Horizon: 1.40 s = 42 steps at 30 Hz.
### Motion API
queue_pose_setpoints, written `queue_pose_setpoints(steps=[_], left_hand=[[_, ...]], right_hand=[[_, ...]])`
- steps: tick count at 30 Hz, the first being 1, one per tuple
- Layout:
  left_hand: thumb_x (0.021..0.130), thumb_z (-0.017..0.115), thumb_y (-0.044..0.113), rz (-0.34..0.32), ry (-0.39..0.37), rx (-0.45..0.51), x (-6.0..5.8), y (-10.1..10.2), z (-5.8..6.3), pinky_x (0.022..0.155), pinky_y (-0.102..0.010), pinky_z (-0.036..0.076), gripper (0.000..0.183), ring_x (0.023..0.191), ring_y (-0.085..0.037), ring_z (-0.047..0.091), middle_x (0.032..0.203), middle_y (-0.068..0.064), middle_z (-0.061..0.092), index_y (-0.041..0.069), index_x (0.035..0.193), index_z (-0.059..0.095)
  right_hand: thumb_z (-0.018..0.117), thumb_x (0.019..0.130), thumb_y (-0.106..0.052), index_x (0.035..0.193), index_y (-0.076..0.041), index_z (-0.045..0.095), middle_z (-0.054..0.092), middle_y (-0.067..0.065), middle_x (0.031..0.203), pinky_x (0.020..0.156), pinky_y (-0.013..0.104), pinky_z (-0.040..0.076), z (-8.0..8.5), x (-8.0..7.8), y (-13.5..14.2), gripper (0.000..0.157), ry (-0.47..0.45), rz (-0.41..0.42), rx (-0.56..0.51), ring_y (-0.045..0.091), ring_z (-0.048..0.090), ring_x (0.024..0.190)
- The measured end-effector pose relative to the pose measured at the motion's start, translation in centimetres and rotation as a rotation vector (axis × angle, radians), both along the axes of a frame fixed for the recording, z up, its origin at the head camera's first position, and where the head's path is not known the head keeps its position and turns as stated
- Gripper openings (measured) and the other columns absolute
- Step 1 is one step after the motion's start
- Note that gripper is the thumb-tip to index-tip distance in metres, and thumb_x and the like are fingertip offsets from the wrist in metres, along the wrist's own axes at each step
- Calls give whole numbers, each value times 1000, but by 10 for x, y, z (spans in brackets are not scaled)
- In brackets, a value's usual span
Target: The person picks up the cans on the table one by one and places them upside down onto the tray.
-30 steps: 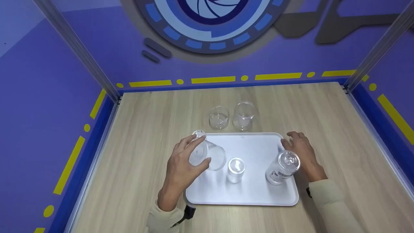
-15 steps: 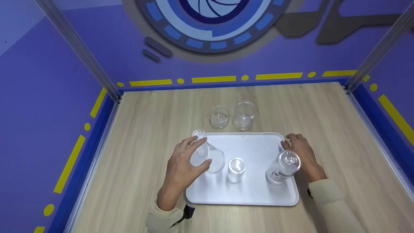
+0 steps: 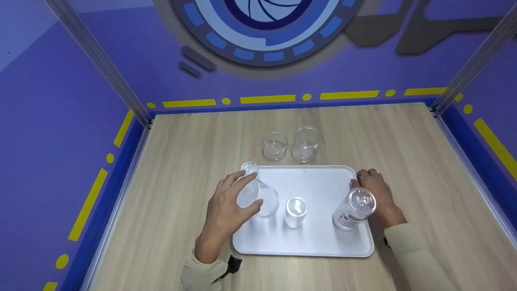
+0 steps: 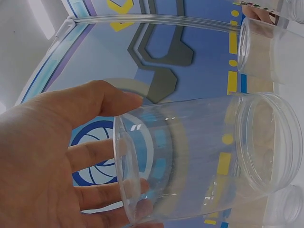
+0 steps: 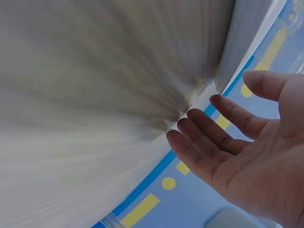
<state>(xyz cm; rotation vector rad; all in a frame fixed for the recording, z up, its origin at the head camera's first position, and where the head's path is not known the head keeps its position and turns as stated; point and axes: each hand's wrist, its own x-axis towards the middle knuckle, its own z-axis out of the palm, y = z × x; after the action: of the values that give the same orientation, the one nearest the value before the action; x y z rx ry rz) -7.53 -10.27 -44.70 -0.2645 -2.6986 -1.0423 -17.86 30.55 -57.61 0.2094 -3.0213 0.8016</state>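
Observation:
My left hand (image 3: 226, 207) grips a clear plastic jar (image 4: 199, 156) by its base, thumb on one side and fingers on the other. The jar is upside down, threaded mouth toward the left part of the white tray (image 3: 319, 180); whether it touches the tray I cannot tell. A small clear jar (image 3: 295, 212) stands mid-tray. A larger clear jar with a printed label (image 3: 352, 212) stands upside down at the right. Beside the tray's right edge is my right hand (image 3: 375, 189), holding nothing. Loosely bent fingers (image 5: 199, 142) show in the right wrist view.
Behind the tray stand two clear cups, a short one (image 3: 275, 146) and a taller one (image 3: 306, 144). Another small clear container (image 3: 249, 167) is at the tray's far left corner. Blue printed walls (image 3: 282, 85) enclose the wooden table (image 3: 185, 161).
The jar in my left hand has tipped slightly, its mouth shifting left and a little toward me. My right hand has moved slightly nearer along the tray's right edge.

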Motion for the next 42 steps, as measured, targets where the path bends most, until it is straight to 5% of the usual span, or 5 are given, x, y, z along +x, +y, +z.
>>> queue_pose_setpoints(steps=[7,16,42], left_hand=[[81,92,24,9,0,-19,0,1,-2,98,-52,56,61,132,-33,58,144,-10,63,18,138,73],[80,93,25,28,-14,-53,0,2,-5,97,-52,57,61,131,-34,59,144,-10,63,19,137,73],[79,92,23,-1,14,-124,-5,2,-26,83,-51,60,57,123,-35,62,139,-13,65,16,133,76]], right_hand=[[60,104,-12,122,17,60,52,41,122,82,71,51,-8,-1,4,35,21,40,84,58,54,111],[64,102,-11,120,12,59,54,33,111,73,65,53,-12,1,6,30,85,73,174,50,56,100],[63,104,-16,124,8,60,52,28,112,74,59,54,-13,-2,6,32,66,80,237,44,54,98]])
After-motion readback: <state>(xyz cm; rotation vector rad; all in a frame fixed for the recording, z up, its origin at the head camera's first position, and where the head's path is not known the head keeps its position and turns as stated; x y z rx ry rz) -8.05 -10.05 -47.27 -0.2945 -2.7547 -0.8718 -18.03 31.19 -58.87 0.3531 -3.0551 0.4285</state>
